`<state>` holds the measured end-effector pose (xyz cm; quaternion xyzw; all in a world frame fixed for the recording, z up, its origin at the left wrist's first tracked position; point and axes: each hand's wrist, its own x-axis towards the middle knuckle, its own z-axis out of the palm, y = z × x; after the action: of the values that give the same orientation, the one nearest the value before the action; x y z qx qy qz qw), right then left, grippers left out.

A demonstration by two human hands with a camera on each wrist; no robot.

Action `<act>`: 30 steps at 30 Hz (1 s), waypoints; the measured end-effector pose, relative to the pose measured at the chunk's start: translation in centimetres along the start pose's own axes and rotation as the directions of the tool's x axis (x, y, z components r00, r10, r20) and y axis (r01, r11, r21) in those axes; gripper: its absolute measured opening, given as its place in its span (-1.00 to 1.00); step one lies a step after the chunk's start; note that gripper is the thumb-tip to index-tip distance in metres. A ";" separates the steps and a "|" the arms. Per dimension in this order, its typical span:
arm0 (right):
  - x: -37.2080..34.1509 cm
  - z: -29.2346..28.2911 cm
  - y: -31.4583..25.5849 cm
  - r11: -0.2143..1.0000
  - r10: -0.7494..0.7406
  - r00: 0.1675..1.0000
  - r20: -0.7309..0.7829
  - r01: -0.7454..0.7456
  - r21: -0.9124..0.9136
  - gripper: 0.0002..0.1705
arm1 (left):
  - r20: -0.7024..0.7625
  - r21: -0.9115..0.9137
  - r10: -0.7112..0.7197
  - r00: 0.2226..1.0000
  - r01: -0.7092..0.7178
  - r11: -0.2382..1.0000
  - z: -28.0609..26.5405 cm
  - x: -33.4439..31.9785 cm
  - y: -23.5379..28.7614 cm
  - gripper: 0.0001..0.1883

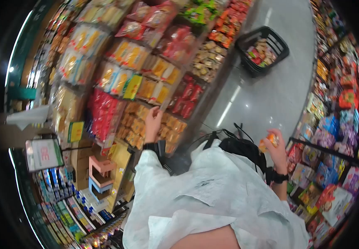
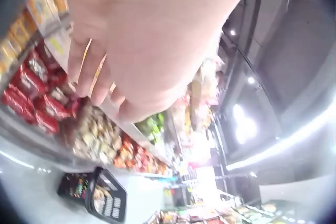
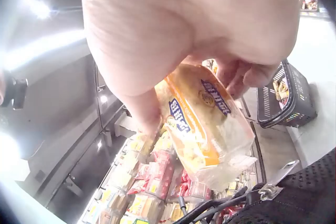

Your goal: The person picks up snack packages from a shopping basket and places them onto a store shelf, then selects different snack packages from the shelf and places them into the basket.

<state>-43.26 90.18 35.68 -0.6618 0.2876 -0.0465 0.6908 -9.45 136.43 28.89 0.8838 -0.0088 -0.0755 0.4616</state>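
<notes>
My right hand (image 1: 276, 149) grips a small packaged snack (image 3: 202, 116) in a clear wrapper with an orange band and dark blue lettering. In the right wrist view, thumb and fingers close round the upper end of the pack, and its crimped end points down. My left hand (image 1: 152, 122) is over the sloped snack display, its fingers loosely bent and nothing held in them. Under and beside it are a bin of small golden-brown packs (image 1: 173, 128) and a bin of red packs (image 1: 187, 97).
A black shopping basket (image 1: 253, 71) with several packs inside stands on the grey aisle floor (image 1: 246, 106) ahead. Shelves of colourful bags (image 1: 333, 166) line the right side. A black bag (image 1: 241, 149) hangs at my front. A wooden stand (image 1: 123, 176) is at left.
</notes>
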 end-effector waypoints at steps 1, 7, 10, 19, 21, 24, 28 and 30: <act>0.0 -0.2 -0.2 0.999 0.014 1.000 -0.013 -0.015 -0.049 -0.51 | 0.128 -0.098 0.063 0.990 -0.051 0.994 2.2 -2.0 2.0 -0.61; 2.6 3.0 -4.4 0.997 -0.072 0.994 0.077 0.073 -0.005 -0.37 | 0.584 -0.100 0.308 0.751 -0.309 0.946 8.8 -13.8 18.2 -0.50; 4.2 5.9 -5.6 0.986 -0.155 0.971 0.185 0.141 0.085 -0.30 | 0.480 -0.112 0.537 0.694 -0.559 0.822 9.5 -15.3 20.7 -0.26; 5.3 18.0 -8.6 0.975 -0.186 0.854 0.485 0.101 0.196 -0.28 | 0.302 -0.378 0.309 0.902 -0.185 0.907 4.0 -14.4 16.7 -0.42; 5.7 20.4 -8.9 0.985 -0.170 0.811 0.560 0.129 0.112 -0.33 | 0.270 -0.445 0.221 0.937 -0.082 0.892 2.1 -13.6 14.3 -0.54; 6.2 23.8 -9.0 0.987 -0.099 0.765 0.636 0.156 -0.033 -0.40 | 0.348 -0.459 0.074 0.935 0.100 0.883 -1.6 -12.8 11.1 -0.57; 6.3 28.9 -9.2 0.976 -0.032 0.760 0.650 0.164 -0.145 -0.48 | 0.189 -0.495 0.202 0.961 -0.085 0.865 -4.5 -12.7 7.1 -0.50; 5.5 31.5 -9.6 0.976 -0.012 0.755 0.655 0.150 -0.156 -0.51 | 0.121 -0.571 0.029 0.992 0.045 0.820 -6.0 -12.4 4.4 -0.45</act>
<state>-21.25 114.56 41.56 -0.7142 0.0040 0.1851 0.6750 -20.65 139.86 37.44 0.6979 -0.0108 -0.1315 0.7039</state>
